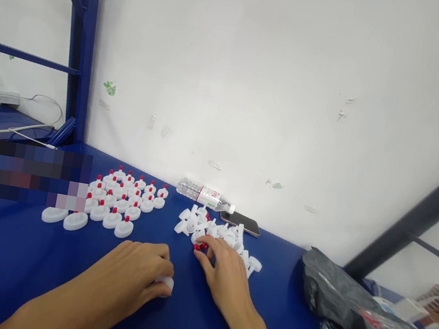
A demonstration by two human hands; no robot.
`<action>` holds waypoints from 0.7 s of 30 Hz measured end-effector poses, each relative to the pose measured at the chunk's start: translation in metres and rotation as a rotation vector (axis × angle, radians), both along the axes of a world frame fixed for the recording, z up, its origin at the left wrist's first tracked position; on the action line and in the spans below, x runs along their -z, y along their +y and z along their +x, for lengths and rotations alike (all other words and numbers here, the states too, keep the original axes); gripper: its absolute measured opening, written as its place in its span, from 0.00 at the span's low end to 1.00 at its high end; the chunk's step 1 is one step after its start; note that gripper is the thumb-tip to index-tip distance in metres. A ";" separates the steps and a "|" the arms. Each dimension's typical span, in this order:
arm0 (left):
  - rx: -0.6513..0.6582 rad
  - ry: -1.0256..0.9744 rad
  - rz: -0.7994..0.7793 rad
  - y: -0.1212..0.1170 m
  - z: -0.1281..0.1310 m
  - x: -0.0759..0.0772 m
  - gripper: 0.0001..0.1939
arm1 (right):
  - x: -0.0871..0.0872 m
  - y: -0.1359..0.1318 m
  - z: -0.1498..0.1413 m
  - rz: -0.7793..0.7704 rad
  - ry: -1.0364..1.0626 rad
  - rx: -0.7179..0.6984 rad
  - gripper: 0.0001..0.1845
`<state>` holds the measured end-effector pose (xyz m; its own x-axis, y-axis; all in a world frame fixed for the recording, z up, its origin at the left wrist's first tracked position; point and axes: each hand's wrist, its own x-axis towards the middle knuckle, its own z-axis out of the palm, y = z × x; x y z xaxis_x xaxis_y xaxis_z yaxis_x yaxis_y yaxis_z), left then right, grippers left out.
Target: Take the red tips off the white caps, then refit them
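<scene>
My left hand (134,271) is closed on a white plastic cap (164,282), a round disc partly hidden by the fingers, low over the blue table. To its right, my right hand (223,266) reaches to a small heap of red caps (201,246). Its thumb and forefinger are apart, either side of the red caps; the other fingers are partly hidden. Just behind it lies a loose pile of white plastic caps with stems (193,219). Several white caps with red tips (113,218) stand upright in rows at the left.
A clear water bottle (206,195) lies on its side against the wall, with a phone (240,222) beside it. A dark plastic bag (366,318) covers the table's right side. Blue frame posts (84,41) rise at the left.
</scene>
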<state>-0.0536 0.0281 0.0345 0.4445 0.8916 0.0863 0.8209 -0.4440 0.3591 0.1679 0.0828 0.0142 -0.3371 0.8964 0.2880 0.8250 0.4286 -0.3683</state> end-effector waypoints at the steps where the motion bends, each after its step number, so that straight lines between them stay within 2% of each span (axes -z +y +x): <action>1: 0.010 -0.016 0.008 0.000 0.000 0.001 0.11 | 0.000 0.000 0.000 -0.001 -0.002 -0.002 0.10; 8: 0.004 -0.141 -0.055 0.002 -0.001 0.011 0.13 | 0.002 0.002 0.001 -0.012 -0.002 -0.023 0.07; 12: -0.006 -0.194 -0.103 -0.002 -0.002 0.011 0.13 | 0.003 0.002 0.001 -0.005 0.014 -0.041 0.06; 18: 0.028 -0.187 -0.076 -0.005 -0.002 0.012 0.06 | 0.002 0.000 0.001 0.008 0.028 -0.068 0.05; 21: 0.011 -0.174 -0.034 0.001 -0.002 0.014 0.07 | -0.002 -0.005 -0.001 0.003 0.111 -0.124 0.05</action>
<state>-0.0554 0.0293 0.0201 0.4351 0.8906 0.1324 0.7402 -0.4375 0.5106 0.1672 0.0782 0.0166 -0.4114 0.8489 0.3319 0.7198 0.5259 -0.4531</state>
